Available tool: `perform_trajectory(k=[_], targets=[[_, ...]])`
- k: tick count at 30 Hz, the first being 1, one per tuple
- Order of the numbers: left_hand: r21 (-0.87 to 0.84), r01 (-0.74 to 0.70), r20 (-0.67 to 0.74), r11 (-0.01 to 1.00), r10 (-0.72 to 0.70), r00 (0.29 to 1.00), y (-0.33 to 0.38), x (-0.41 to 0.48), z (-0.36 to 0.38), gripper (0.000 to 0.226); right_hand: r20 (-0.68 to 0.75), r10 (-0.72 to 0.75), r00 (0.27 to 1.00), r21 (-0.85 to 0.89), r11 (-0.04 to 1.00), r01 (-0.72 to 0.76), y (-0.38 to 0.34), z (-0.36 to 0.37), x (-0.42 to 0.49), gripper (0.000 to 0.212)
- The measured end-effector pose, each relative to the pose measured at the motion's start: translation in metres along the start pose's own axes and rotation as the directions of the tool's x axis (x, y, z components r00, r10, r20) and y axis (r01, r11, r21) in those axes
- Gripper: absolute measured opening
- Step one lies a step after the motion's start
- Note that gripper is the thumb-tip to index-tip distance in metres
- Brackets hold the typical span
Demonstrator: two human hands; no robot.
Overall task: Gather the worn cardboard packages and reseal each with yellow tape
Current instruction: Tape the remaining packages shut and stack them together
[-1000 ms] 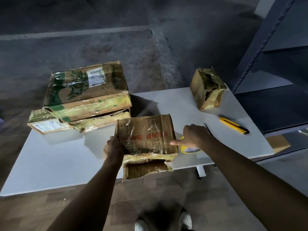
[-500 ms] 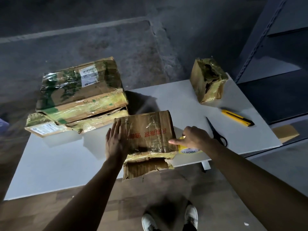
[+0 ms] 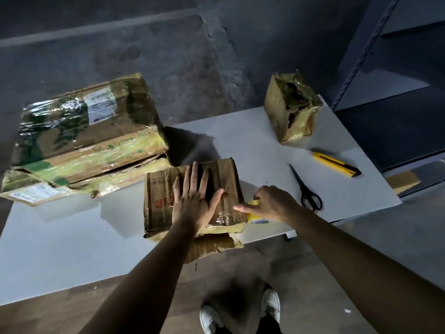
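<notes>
A worn cardboard box (image 3: pixel 159 196) with red print lies at the near edge of the white table (image 3: pixel 72 249), its torn front flap hanging over the edge. My left hand (image 3: pixel 195 201) presses flat on the box top, fingers spread. My right hand (image 3: pixel 272 203) grips a roll of yellow tape (image 3: pixel 256 210) against the box's right side, index finger pointing at the box. Two bigger taped boxes (image 3: pixel 86 138) are stacked at the back left. A small torn box (image 3: pixel 289 116) stands at the back right.
Black scissors (image 3: pixel 307 191) and a yellow utility knife (image 3: pixel 336 163) lie on the table right of my right hand. A dark metal shelf unit (image 3: pixel 397 68) stands to the right. My shoes (image 3: pixel 240 314) show on the wooden floor below.
My left hand left the box's left side and now lies flat across its top. My right hand stays at the right side with the tape roll.
</notes>
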State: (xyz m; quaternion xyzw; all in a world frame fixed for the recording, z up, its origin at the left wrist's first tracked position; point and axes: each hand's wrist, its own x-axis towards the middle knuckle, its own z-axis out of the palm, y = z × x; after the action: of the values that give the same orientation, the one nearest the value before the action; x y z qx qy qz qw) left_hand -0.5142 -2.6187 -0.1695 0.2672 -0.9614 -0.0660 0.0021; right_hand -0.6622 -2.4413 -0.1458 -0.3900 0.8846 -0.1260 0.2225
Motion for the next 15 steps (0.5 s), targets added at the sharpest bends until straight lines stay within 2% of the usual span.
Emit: perform_trajectory(k=[4,8,11,13,15], targets=[[0.060,0.017,-0.065,0.998,-0.014,0.998,0.000,0.001,0.006,0.071,0.001,-0.029,1.000,0.059,0.998,0.029,0.003,0.007,-0.001,0.093],[0.044,0.021,-0.059,0.999,-0.018,0.998,0.001,0.004,0.007,0.066,-0.008,-0.063,0.998,0.129,0.990,0.064,0.007,0.005,-0.003,0.085],[-0.008,0.046,-0.031,0.999,-0.047,0.998,0.007,0.003,-0.007,0.064,-0.003,-0.032,0.999,0.221,0.975,0.032,0.013,0.000,-0.006,0.064],[-0.107,0.041,0.044,0.993,-0.036,0.998,0.021,-0.005,-0.019,0.071,0.026,-0.026,0.999,0.221,0.975,0.020,0.014,-0.001,-0.006,0.058],[-0.127,-0.045,0.077,0.991,0.055,0.995,0.041,-0.016,-0.025,0.083,0.033,-0.030,0.999,0.212,0.977,0.022,0.013,0.000,-0.004,0.055]])
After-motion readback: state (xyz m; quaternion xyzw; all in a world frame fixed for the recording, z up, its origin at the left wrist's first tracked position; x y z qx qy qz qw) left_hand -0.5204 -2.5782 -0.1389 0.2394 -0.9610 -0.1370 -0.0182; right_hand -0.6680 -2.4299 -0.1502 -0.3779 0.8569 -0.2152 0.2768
